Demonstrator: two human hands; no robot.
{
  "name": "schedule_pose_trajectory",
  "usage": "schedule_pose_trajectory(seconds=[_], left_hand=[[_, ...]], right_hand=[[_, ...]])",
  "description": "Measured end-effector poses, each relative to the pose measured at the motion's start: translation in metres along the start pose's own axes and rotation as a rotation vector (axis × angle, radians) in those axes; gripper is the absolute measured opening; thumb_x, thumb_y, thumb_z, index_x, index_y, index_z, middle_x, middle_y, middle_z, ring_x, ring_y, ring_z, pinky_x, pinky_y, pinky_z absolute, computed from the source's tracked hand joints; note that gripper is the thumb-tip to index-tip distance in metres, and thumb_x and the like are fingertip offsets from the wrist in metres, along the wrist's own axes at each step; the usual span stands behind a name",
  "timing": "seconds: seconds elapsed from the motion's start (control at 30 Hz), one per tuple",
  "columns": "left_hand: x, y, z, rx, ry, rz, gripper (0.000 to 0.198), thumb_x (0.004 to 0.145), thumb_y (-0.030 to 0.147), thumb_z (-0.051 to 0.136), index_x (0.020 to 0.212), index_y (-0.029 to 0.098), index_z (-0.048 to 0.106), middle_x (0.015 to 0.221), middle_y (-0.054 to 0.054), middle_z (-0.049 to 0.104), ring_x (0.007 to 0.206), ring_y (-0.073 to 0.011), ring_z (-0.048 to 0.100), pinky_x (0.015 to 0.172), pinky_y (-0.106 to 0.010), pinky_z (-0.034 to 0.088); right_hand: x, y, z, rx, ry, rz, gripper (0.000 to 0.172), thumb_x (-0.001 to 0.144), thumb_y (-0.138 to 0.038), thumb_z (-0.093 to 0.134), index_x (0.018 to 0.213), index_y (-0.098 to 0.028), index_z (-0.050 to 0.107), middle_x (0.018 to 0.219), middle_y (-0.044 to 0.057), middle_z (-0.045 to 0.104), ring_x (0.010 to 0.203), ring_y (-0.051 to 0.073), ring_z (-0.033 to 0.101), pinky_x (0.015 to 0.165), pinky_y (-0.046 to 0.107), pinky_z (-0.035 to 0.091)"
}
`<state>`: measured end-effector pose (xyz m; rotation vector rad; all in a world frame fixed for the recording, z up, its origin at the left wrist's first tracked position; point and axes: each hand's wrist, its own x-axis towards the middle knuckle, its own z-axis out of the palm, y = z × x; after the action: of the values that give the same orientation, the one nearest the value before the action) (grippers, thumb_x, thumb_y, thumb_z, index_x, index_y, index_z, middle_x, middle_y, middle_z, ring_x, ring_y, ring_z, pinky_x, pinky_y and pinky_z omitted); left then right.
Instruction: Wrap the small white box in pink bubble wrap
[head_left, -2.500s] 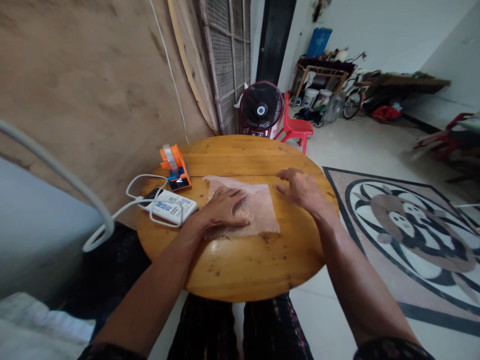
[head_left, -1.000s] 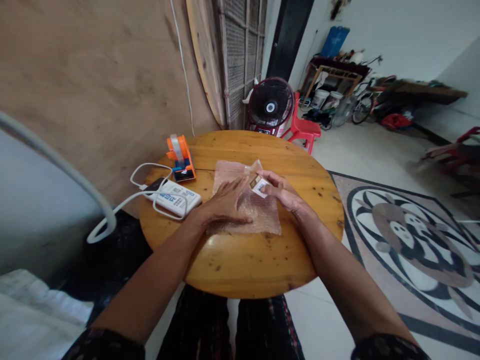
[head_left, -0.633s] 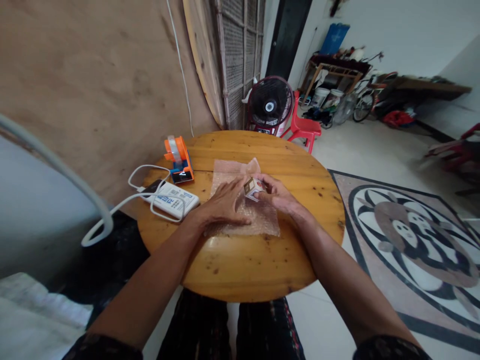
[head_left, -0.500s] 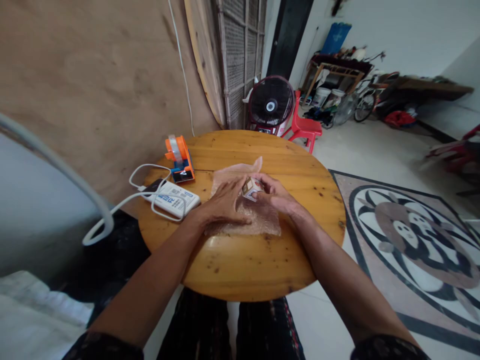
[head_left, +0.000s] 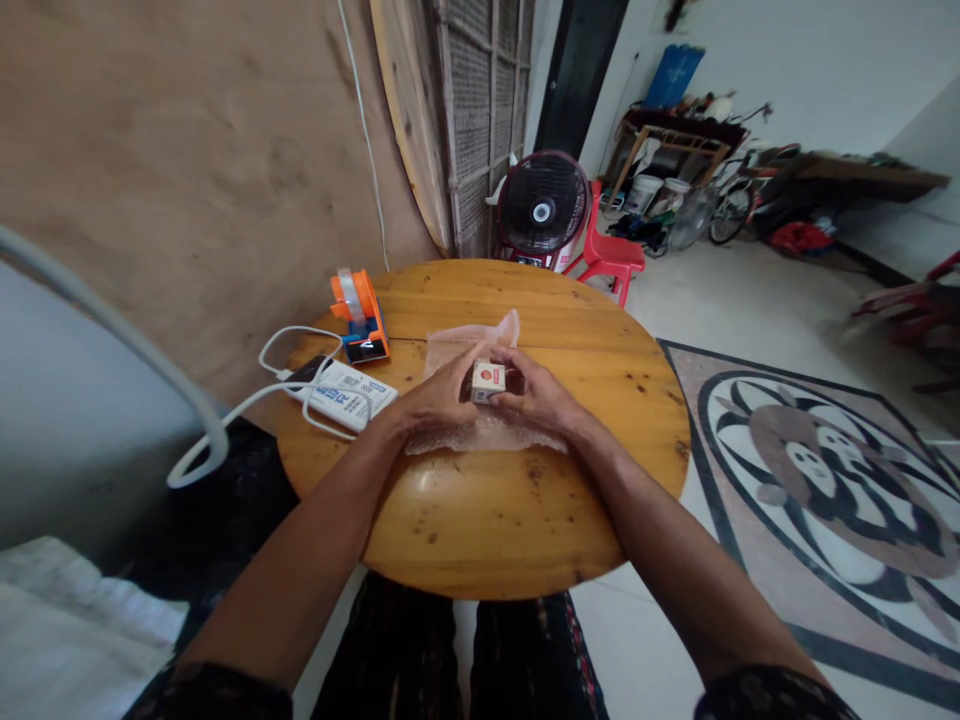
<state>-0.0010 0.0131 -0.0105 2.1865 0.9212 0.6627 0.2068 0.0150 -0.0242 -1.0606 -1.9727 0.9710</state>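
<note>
A small white box (head_left: 489,376) with a red mark on top sits between my two hands, over the middle of a sheet of bubble wrap (head_left: 457,437). From the left, my left hand (head_left: 444,392) curves around the box, its thumb and fingers closed on that side. My right hand (head_left: 534,388) grips the opposite side, thumb toward me and fingers at the far edge. The bubble wrap lies on the round wooden table (head_left: 510,530), one corner sticking up beyond my hands. The box's underside is hidden.
Left on the table are a white power bank (head_left: 349,396) with a looped cable and an orange tape dispenser (head_left: 360,310). Behind the table stand a fan (head_left: 543,205) and a red chair (head_left: 609,250). A wall (head_left: 225,150) borders the left side.
The box has turned level and moved slightly left, its red-marked face now up. My left hand has gone from spread over the wrap to closing on the box's left side.
</note>
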Motion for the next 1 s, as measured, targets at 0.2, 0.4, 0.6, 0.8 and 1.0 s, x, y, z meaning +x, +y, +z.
schedule_pose_trajectory(seconds=[0.2, 0.4, 0.6, 0.8, 1.0], left_hand=[[0.001, 0.002, 0.002, 0.030, 0.053, -0.068, 0.088, 0.065, 0.018, 0.060, 0.147, 0.012, 0.030, 0.141, -0.015, 0.050, 0.123, -0.0289, 0.053, 0.103, -0.041, 0.044], [-0.001, 0.011, -0.001, -0.012, 0.095, -0.053, 0.063, 0.072, 0.023, 0.062, 0.134, 0.017, 0.048, 0.127, -0.008, 0.061, 0.114, -0.0244, 0.059, 0.098, -0.036, 0.047], [0.001, 0.007, 0.001, -0.017, 0.125, -0.053, 0.046, 0.076, 0.025, 0.060, 0.121, 0.017, 0.056, 0.116, -0.007, 0.065, 0.105, -0.0226, 0.061, 0.092, -0.036, 0.048], [-0.001, 0.008, 0.000, 0.031, 0.106, -0.088, 0.034, 0.076, 0.027, 0.060, 0.109, 0.018, 0.059, 0.101, -0.004, 0.066, 0.091, -0.0214, 0.062, 0.080, -0.033, 0.050], [0.000, 0.009, 0.000, 0.012, 0.080, -0.077, 0.035, 0.076, 0.030, 0.061, 0.109, 0.018, 0.059, 0.102, -0.004, 0.066, 0.090, -0.0208, 0.061, 0.079, -0.033, 0.049]], right_hand=[[0.000, 0.011, -0.006, -0.004, -0.038, -0.009, 0.052, 0.072, -0.021, 0.071, 0.123, -0.021, 0.058, 0.116, 0.006, 0.066, 0.106, 0.022, 0.061, 0.099, 0.040, 0.046], [-0.001, -0.001, -0.008, -0.023, -0.070, -0.081, 0.047, 0.076, -0.024, 0.069, 0.123, -0.023, 0.059, 0.112, 0.003, 0.067, 0.104, 0.022, 0.063, 0.096, 0.038, 0.047], [-0.001, 0.001, -0.008, -0.036, -0.029, -0.016, 0.042, 0.073, -0.029, 0.072, 0.113, -0.020, 0.061, 0.108, 0.005, 0.068, 0.100, 0.022, 0.063, 0.093, 0.039, 0.048], [-0.007, -0.003, -0.010, 0.045, -0.087, 0.006, 0.038, 0.075, -0.034, 0.072, 0.109, -0.021, 0.062, 0.104, 0.003, 0.068, 0.098, 0.022, 0.063, 0.091, 0.038, 0.049], [-0.009, -0.003, -0.014, 0.102, -0.093, 0.023, 0.053, 0.079, -0.044, 0.070, 0.126, -0.024, 0.057, 0.119, 0.005, 0.064, 0.109, 0.024, 0.061, 0.099, 0.043, 0.047]])
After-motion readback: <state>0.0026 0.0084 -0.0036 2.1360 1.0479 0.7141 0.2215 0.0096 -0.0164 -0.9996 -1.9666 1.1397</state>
